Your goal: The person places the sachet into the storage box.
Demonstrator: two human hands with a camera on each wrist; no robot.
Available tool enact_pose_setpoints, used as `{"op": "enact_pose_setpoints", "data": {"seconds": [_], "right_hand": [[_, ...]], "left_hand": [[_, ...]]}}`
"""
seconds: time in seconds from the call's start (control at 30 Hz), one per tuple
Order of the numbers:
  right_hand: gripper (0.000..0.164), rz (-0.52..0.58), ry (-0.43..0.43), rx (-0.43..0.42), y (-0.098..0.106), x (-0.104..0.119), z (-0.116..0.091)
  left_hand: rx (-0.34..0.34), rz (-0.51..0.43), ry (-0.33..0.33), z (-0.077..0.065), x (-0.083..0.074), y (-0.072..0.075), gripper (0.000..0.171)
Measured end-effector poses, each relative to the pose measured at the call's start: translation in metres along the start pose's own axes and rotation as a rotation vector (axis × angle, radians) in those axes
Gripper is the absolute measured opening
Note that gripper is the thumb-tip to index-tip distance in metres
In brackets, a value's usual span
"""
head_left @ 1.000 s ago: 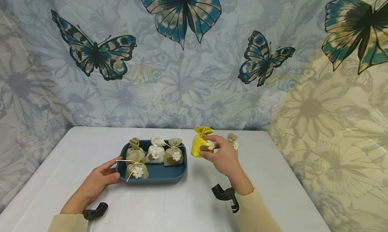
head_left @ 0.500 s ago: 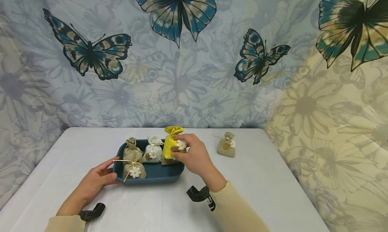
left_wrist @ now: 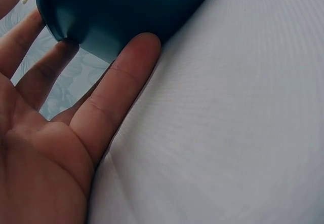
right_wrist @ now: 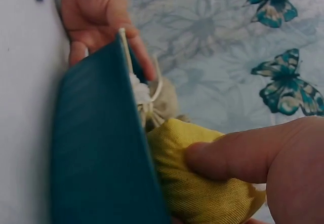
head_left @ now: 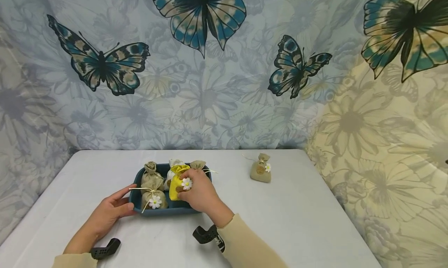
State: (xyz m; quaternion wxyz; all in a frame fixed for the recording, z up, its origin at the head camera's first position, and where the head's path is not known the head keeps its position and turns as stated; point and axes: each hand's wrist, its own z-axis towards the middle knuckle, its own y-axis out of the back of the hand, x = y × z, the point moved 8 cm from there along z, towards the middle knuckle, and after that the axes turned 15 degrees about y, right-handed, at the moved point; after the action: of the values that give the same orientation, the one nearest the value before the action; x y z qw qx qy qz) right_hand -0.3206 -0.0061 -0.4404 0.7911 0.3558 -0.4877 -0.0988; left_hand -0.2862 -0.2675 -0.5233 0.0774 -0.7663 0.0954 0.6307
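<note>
My right hand (head_left: pixel 202 194) pinches a yellow drawstring pouch (head_left: pixel 175 188) with a white flower, holding it over the middle of a blue tray (head_left: pixel 171 212). In the right wrist view the thumb (right_wrist: pixel 228 155) presses the yellow cloth close beside the tray wall. My left hand (head_left: pixel 105 215) touches the tray's left end; in the left wrist view its fairly straight fingers lie against the blue wall (left_wrist: pixel 116 11). Inside the tray, two beige pouches stand at the left, one with a daisy (head_left: pixel 155 202). A white pouch (head_left: pixel 174 162) and another beige pouch (head_left: pixel 198 165) behind are partly hidden.
One beige pouch (head_left: pixel 260 174) with a flower stands on the white table (head_left: pixel 297 213), right of the tray. Behind the table hangs a butterfly-patterned cloth (head_left: pixel 210 104). A black wrist device (head_left: pixel 208 235) sits by the right sleeve, another (head_left: pixel 105 249) by the left.
My right hand has carried the yellow pouch leftward from beside the tray, over its right end, then lower to the middle. The left hand stays at the tray's left end.
</note>
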Motion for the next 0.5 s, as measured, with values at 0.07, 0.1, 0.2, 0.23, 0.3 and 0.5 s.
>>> {"op": "enact_pose_setpoints", "data": {"seconds": [0.07,0.1,0.2,0.23,0.3,0.5], "right_hand": [[0.034,-0.019,-0.012,0.021,-0.006,-0.002,0.001],[0.034,-0.029,-0.016,0.029,-0.009,-0.003,0.002],[0.035,-0.077,-0.015,0.061,-0.014,-0.005,0.004],[0.037,-0.093,-0.013,0.075,-0.015,-0.005,0.004],[0.038,-0.128,-0.001,0.107,-0.017,-0.005,0.005],[0.034,-0.116,0.02,0.207,-0.023,-0.007,0.009]], "left_hand": [[-0.006,-0.001,0.0,-0.001,0.001,0.0,0.061],[-0.006,-0.001,0.001,-0.001,0.001,0.0,0.061],[-0.007,-0.005,0.004,-0.001,0.0,0.0,0.061],[-0.007,-0.005,0.003,-0.001,0.0,0.0,0.062],[-0.008,-0.007,0.001,0.0,0.0,0.0,0.062],[-0.01,-0.001,-0.013,0.001,0.0,0.0,0.061]]}}
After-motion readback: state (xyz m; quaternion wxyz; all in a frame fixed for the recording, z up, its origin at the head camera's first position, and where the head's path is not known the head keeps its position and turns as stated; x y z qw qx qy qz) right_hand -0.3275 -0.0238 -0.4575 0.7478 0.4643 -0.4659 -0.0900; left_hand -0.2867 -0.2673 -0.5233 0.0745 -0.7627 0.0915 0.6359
